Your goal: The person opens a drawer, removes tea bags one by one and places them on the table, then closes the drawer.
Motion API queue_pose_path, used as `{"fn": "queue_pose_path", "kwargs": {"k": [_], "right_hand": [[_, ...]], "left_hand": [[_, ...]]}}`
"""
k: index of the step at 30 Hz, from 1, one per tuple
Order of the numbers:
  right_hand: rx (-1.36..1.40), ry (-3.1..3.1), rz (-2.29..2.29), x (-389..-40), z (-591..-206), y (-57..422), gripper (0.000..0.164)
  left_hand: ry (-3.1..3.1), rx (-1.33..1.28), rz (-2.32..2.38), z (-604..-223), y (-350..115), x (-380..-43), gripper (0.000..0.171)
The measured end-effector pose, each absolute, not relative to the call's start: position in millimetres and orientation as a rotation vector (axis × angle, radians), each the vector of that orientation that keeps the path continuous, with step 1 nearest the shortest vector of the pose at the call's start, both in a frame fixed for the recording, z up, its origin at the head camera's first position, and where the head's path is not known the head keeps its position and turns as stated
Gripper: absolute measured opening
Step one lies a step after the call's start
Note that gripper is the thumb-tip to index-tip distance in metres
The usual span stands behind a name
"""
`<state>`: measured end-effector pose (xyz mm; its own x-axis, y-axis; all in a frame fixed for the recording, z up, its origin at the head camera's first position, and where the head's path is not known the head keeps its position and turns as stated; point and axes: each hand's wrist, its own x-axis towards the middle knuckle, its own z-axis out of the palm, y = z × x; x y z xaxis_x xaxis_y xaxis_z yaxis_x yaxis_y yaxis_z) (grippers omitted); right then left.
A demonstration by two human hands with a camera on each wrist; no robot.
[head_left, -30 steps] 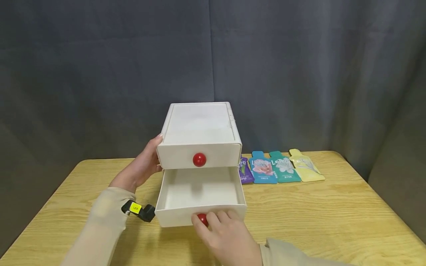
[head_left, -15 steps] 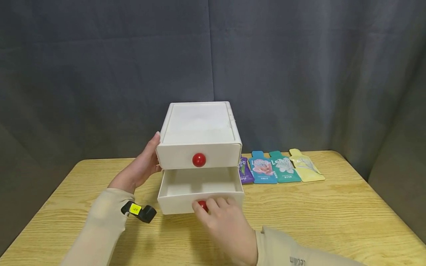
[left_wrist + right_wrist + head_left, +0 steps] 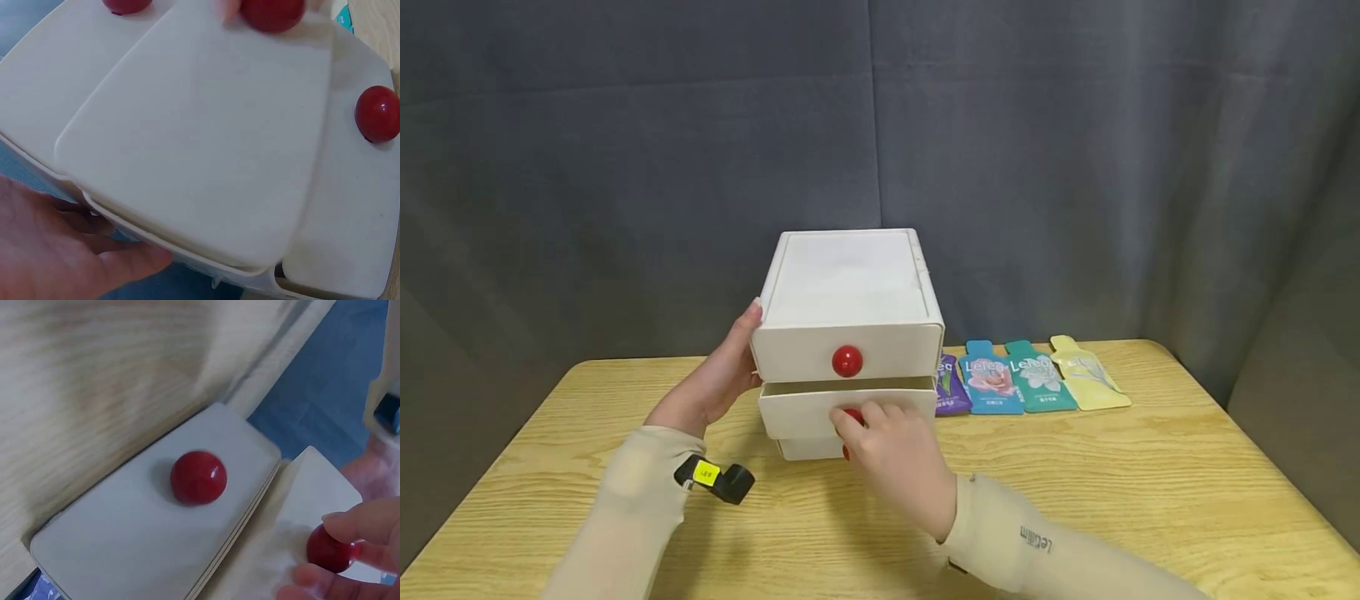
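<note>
A white desktop drawer unit (image 3: 850, 279) with red ball knobs stands on the table. My right hand (image 3: 898, 458) pinches the knob (image 3: 328, 551) of the middle drawer (image 3: 801, 415), which sticks out a little from the unit. Above it, the top drawer (image 3: 797, 354) sits flush, and below, the bottom drawer (image 3: 808, 448) is pushed in, its knob (image 3: 199, 477) plain in the right wrist view. My left hand (image 3: 717, 379) lies against the unit's left side, thumb up along the side; the left wrist view shows its fingers (image 3: 134, 259) beside the casing edge.
To the unit's right lie several flat LeTea pouches: a purple one (image 3: 952, 390) partly behind the unit, a blue one (image 3: 992, 383), a green one (image 3: 1042, 379) and a yellow one (image 3: 1090, 377). A dark curtain (image 3: 1037, 167) hangs behind the wooden table (image 3: 1150, 500).
My right hand has pushed the middle drawer inward, away from me, so its interior is now nearly hidden and the bottom drawer front shows. The left hand has stayed almost still.
</note>
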<state>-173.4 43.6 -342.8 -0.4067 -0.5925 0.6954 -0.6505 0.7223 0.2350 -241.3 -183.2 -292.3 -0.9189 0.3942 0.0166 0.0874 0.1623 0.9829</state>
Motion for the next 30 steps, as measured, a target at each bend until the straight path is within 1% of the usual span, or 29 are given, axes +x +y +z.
{"fn": "queue_pose_path", "kwargs": {"k": [2, 6, 14, 22, 30], "right_hand": [[0.924, -2.117, 0.096, -178.4, -342.9, 43.2, 0.029], [0.914, -2.134, 0.114, -185.3, -343.3, 43.3, 0.026], [0.911, -2.119, 0.142, -193.2, -350.4, 41.2, 0.022], [0.913, -2.135, 0.161, -194.4, -350.2, 40.6, 0.019], [0.922, -2.107, 0.121, -194.8, -353.2, 40.3, 0.021]], "left_hand": [[2.189, 0.477, 1.840, -292.9, -183.0, -240.9, 0.086], [2.185, 0.485, 1.864, -294.0, -181.5, -240.4, 0.083], [2.227, 0.401, 1.871, -294.6, -177.2, -239.8, 0.080], [2.239, 0.384, 1.854, -291.3, -174.8, -238.8, 0.080], [2.294, 0.278, 1.869, -288.3, -170.8, -236.3, 0.078]]}}
